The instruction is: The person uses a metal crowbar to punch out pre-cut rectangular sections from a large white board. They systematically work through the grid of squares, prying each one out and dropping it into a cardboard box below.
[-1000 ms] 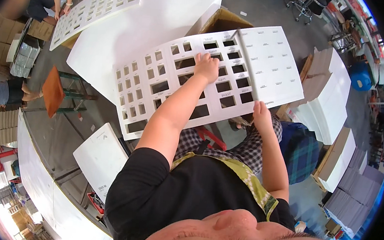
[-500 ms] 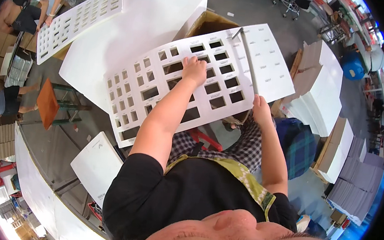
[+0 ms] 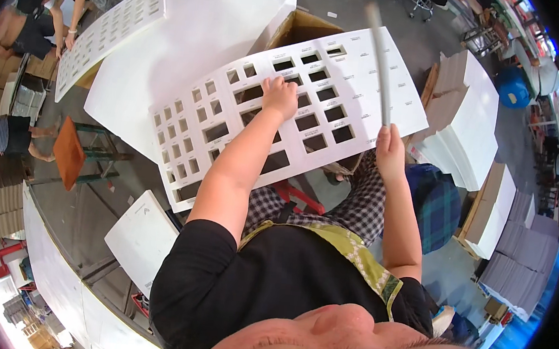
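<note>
A large white board point(image 3: 231, 117) with rows of rectangular cut-outs lies tilted in front of me. My left hand point(image 3: 279, 99) is on its middle, fingers bent over a strip between cut-outs. To the right, my right hand point(image 3: 390, 147) is closed round the near end of a long thin grey rod point(image 3: 382, 77), raised over the board. The rod's far tip is blurred by motion. Small printed marks show on the uncut right part of the board, where one cut-out point(image 3: 335, 51) is partly open near the far edge.
Beneath the board stands a brown cardboard box point(image 3: 305, 27). Large white sheets point(image 3: 191, 40) spread behind it. Stacks of white board point(image 3: 467, 124) stand on the right. At left is an orange-topped stool point(image 3: 68, 153). A co-worker point(image 3: 48, 8) handles another perforated board point(image 3: 116, 27) at far left.
The rod has swung up off the board, and my right hand has risen slightly to the right. An opening now shows near the board's far edge, where the rod's tip was. My left hand stays on the board.
</note>
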Available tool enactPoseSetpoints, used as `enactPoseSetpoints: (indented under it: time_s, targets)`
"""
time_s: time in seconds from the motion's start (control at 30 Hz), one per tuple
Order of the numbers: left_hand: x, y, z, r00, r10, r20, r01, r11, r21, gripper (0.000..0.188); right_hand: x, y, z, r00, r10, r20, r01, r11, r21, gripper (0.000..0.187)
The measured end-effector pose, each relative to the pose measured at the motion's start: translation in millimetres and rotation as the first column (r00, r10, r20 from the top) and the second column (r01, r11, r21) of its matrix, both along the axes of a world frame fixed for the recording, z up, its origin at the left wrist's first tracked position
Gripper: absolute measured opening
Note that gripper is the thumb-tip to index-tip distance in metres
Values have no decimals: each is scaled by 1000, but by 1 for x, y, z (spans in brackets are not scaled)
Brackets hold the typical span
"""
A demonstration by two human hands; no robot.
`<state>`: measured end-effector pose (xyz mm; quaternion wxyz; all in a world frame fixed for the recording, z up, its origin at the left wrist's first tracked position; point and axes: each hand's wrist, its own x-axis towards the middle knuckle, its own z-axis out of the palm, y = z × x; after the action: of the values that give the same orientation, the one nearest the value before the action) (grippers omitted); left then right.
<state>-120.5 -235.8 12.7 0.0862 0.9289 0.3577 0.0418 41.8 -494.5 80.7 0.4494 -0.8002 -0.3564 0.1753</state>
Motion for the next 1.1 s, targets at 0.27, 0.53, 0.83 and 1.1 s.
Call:
enactPoseSetpoints:
  time_s: [0.27,0.53,0.83,1.1]
  targets:
    - [4,6,-6,1000,-17,-13,18,999,39,20,15,4,-56,1000,-17,25,21,981,-194,43]
    - [3,-3,3,1000,-13,-26,13,1000,-10,20,7,-6,-36,993,10,122,8,989,-149,37]
    - [0,0,3,999,5,-42,-6,1000,-21,21,-8,-32,7,996,-71,-55,76,991,106,26]
    - [3,-1,2,1000,-9,3,9,1000,17,20,-13,-54,-49,994,37,100,-12,969,-246,27]
